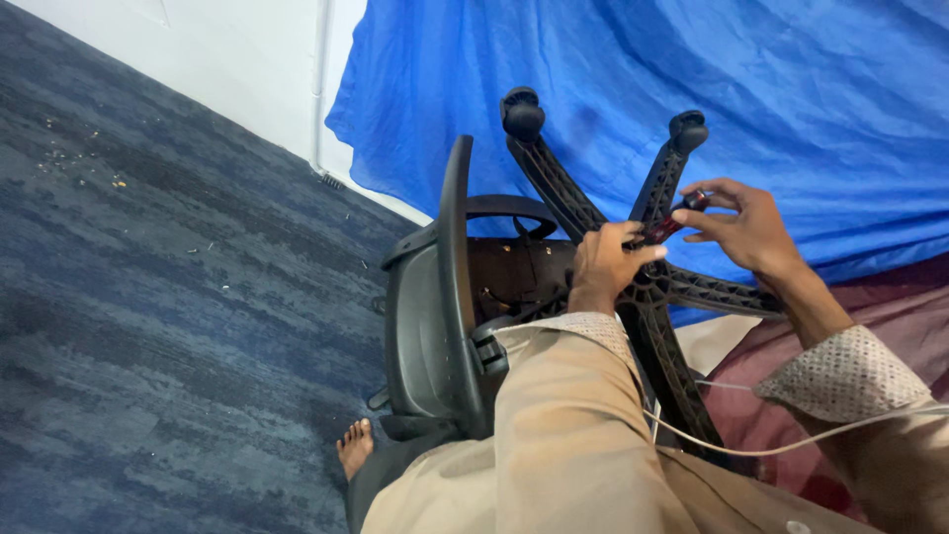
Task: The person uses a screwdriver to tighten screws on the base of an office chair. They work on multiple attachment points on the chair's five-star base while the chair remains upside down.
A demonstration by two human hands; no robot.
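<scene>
I see a blue sheet point(692, 89) draped across the back, falling onto dark blue carpet point(148, 297). In front of it an office chair point(435, 316) lies tipped on its side, so its black star base point(682, 287) faces me with the spokes fanned out. Two castors point(522, 114) sit on the upper spoke ends; the lower spokes run down behind my beige sleeve.

My left hand point(603, 265) is at the hub of the base, fingers curled around the near end of a small dark red tool point(672, 222). My right hand point(746, 227) is just above the hub, thumb and fingertips pinched on the tool's far tip. So the tool is clamped between both hands, right over the hub where the spokes meet.

To do this well, I judge the left hand should brace firmly against the hub while the right does only the fine turning or aligning. I cannot tell what the tool's tip meets; my hands hide it. I would keep the thin white cable point(771, 445) across my lap away from the spokes, and my bare foot point(354, 445) away from the seat edge.
</scene>
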